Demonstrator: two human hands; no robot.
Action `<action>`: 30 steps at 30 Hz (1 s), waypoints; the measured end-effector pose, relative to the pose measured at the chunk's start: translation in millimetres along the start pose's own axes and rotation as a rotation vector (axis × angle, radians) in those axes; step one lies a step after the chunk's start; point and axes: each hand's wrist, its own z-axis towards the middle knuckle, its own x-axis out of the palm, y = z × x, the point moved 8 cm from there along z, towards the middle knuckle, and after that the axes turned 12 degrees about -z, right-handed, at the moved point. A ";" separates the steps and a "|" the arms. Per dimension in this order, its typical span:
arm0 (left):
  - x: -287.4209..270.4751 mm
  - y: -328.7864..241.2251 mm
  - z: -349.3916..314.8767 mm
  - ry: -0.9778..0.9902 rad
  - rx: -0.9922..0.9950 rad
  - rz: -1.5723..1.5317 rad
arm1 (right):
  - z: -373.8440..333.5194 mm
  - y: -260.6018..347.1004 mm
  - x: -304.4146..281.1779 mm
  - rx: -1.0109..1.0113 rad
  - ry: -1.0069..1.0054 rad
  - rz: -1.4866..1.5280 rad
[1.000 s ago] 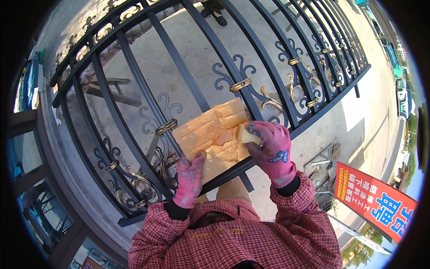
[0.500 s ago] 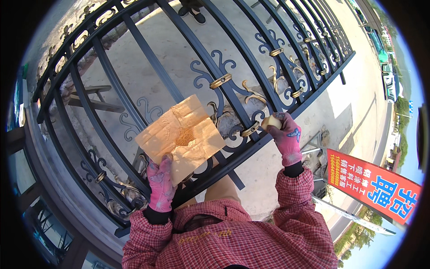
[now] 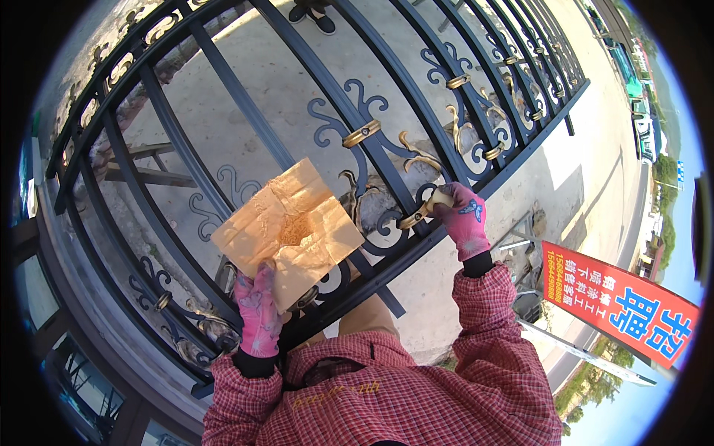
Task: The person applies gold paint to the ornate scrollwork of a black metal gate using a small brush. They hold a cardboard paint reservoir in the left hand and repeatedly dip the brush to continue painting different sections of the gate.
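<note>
My left hand (image 3: 259,311), in a pink patterned glove, grips the lower left edge of a creased brown sheet of paper or card (image 3: 323,236), thumb on top. A rough golden-brown patch (image 3: 295,231) lies at the sheet's middle. Gloved the same way, my right hand (image 3: 465,221) pinches a small pale sponge-like block (image 3: 442,198), mostly hidden by the fingers. The block is at a gold band (image 3: 415,216) on the scrollwork of a black metal railing (image 3: 387,262); whether it touches is hard to tell. The sheet is held over the railing's bars.
More scrolls with gold bands (image 3: 362,134) run along the railing. Metal supports (image 3: 152,175) stand beneath it. At the far side a person's dark shoes (image 3: 312,18) show on the concrete. A red banner (image 3: 613,301) stands at the right.
My right hand has moved slightly left and down, bringing the block to the gold band. My left hand and the sheet have shifted a little left. The far shoes have moved slightly.
</note>
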 end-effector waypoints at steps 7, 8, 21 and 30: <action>-6.0 3.6 2.6 0.000 -0.011 -0.049 | -11.7 13.5 -11.1 0.031 -0.080 0.002; -6.9 3.8 2.6 -0.001 -0.015 -0.046 | -14.0 15.5 -11.2 -0.011 -0.095 -0.016; -22.0 4.0 3.3 0.022 0.001 -0.057 | -33.3 28.0 -9.0 -0.097 -0.203 -0.077; -30.2 -0.3 2.9 0.030 -0.017 -0.109 | -51.1 54.0 6.8 -0.160 -0.222 -0.145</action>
